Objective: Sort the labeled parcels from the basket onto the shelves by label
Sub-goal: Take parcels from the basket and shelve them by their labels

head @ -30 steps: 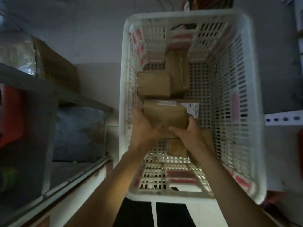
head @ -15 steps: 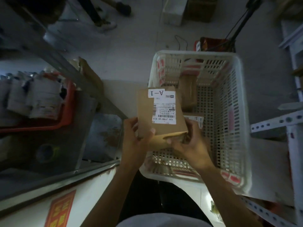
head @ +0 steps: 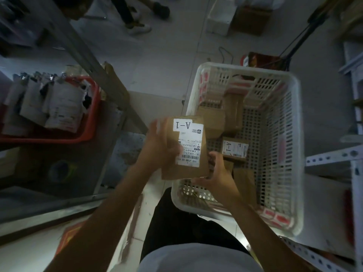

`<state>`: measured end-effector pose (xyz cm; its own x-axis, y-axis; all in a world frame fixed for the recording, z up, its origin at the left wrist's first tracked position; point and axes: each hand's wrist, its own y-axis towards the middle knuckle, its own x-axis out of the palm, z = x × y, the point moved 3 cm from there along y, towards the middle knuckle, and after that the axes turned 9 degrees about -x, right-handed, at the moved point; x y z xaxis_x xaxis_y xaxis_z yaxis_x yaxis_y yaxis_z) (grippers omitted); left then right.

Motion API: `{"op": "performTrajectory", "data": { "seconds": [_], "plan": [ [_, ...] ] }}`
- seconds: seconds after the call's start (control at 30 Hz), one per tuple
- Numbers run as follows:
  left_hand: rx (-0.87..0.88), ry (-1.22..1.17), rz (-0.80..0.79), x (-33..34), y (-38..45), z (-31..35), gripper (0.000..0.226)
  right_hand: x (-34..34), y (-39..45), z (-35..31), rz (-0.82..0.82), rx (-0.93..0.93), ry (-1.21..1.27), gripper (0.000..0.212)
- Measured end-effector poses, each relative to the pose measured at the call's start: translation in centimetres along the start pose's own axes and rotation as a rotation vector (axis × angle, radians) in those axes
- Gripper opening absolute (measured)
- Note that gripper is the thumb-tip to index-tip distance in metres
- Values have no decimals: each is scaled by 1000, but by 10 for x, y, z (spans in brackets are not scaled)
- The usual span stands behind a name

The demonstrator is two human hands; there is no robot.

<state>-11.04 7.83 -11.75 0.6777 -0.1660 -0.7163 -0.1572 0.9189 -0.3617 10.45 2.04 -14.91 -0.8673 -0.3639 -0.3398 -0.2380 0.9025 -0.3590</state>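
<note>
Our white slatted basket [head: 294,134] on the right still carries several cardboard parcels, one [head: 234,149] labeled A-1, so we judge most sorting remains. Above its near left corner we hold an A-1 parcel [head: 186,150], left hand [head: 159,146] gripping its left side, right hand [head: 216,177] cupping the near edge.
</note>
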Motion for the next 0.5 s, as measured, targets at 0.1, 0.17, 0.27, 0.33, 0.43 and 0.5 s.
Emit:
{"op": "performTrajectory", "data": {
  "seconds": [0.1, 0.17, 0.27, 0.33, 0.43, 0.5],
  "plan": [
    [76, 262, -105, -12, 39, 17, 107, -6, 5, -7, -22, -3, -57, 81],
    [67, 336, -132, -18, 50, 19, 103, -14, 11, -7, -4, 23, -55, 77],
    [-47, 340, -43, -27, 43, 5, 96, -29, 20, -5, 119, 128, -77, 63],
    [-149, 247, -11, -31, 33, -7, 97, -33, 23, -4, 165, 208, -60, 43],
    [-184, 249, -2, -28, 20, -19, 103, -29, 20, 0, 68, 404, 261, 59],
    [-162, 254, -19, -24, 10, -20, 104, -30, 17, 2, -48, 448, 403, 86]
  ]
}}
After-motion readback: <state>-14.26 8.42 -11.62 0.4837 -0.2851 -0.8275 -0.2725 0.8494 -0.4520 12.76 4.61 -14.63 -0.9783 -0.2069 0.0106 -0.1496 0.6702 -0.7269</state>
